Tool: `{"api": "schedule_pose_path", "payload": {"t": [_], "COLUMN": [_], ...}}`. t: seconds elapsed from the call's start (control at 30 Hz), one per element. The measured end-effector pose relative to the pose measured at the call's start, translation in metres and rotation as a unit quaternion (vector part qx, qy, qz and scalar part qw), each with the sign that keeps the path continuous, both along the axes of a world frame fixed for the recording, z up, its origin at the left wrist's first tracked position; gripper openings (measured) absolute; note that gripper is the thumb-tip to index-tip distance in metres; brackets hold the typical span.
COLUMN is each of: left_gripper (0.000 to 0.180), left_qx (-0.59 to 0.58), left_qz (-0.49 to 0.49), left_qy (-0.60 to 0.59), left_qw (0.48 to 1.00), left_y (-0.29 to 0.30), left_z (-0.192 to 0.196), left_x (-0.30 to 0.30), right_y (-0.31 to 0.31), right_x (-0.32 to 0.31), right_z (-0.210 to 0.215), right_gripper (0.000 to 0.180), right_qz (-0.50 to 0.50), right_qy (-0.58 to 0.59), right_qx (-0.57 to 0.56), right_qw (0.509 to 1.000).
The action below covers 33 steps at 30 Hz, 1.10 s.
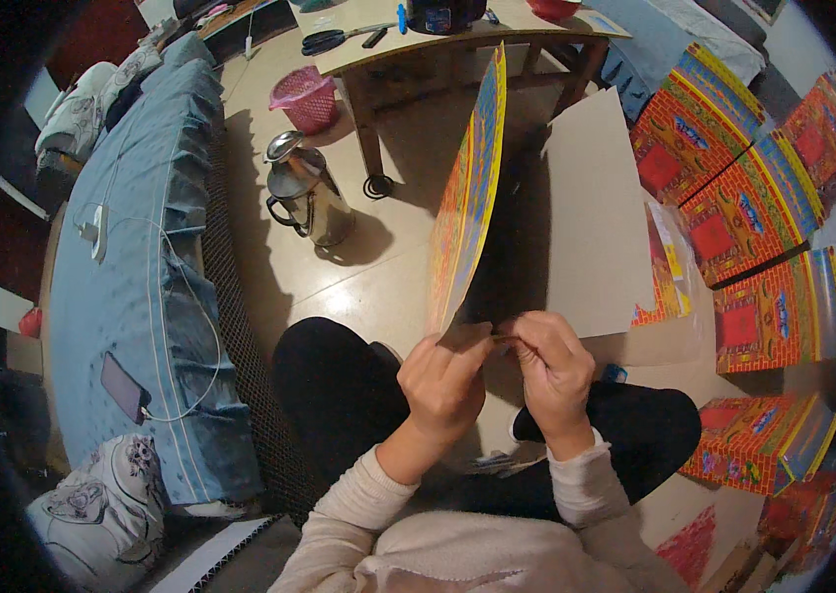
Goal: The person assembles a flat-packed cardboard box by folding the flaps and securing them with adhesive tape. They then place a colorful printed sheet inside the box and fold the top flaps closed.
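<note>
Leftward of panel (468, 203) edge, floor (383, 304)

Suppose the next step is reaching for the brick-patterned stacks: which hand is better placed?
Likely the right hand: it is nearer the brick-patterned stacks, while the left hand is farther off, holding the printed sheet low.

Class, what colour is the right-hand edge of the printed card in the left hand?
Yellow, on the printed card; the head view shows it best.

We grip a printed board (469, 198) low with our left hand (445, 383); our right hand (553, 371) pinches just beside; a metal jug (319, 203) stands near a pink basket (305, 105).
</note>
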State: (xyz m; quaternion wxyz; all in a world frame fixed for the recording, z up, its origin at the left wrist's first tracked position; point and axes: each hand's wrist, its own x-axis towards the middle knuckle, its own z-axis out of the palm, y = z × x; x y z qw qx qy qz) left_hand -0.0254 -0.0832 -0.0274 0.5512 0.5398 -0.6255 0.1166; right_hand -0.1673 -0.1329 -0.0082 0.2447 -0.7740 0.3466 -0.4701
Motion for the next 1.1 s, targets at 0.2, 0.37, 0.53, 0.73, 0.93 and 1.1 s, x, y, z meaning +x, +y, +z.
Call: {"api": "schedule_pose_path", "payload": {"t": [0.2,0.37,0.53,0.73,0.93,1.1], "left_gripper": [0.035,0.031,0.011,0.030,0.045,0.055], "left_qx": [0.046,0.012,-0.090,-0.206,0.048,0.106], "left_qz": [-0.011,-0.140,-0.211,-0.073,-0.180,-0.268], "left_qy": [-0.001,0.001,-0.022,0.328,0.410,0.410], "left_qw": [0.999,0.990,0.973,0.919,0.893,0.865], "left_y": [0.017,0.026,0.043,-0.007,-0.095,-0.175], "left_z": [0.009,0.024,0.017,0.036,0.029,0.020], "left_x": [-0.002,-0.015,0.003,0.042,0.112,0.154], "right_y": [-0.007,-0.010,-0.006,-0.002,0.006,0.019], "right_x": [-0.006,-0.031,-0.045,-0.057,-0.059,-0.034], "right_z": [0.020,0.023,0.029,0.029,0.026,0.037], "right_gripper": [0.022,0.015,0.009,0.019,0.017,0.021], "right_qz": [0.051,0.020,0.087,0.055,0.060,0.157], "right_qy": [0.001,0.004,0.016,0.009,0.037,0.032], "right_qx": [0.021,0.052,0.095,0.128,0.086,0.103], "right_qw": [0.998,0.998,0.992,0.990,0.994,0.982]}}
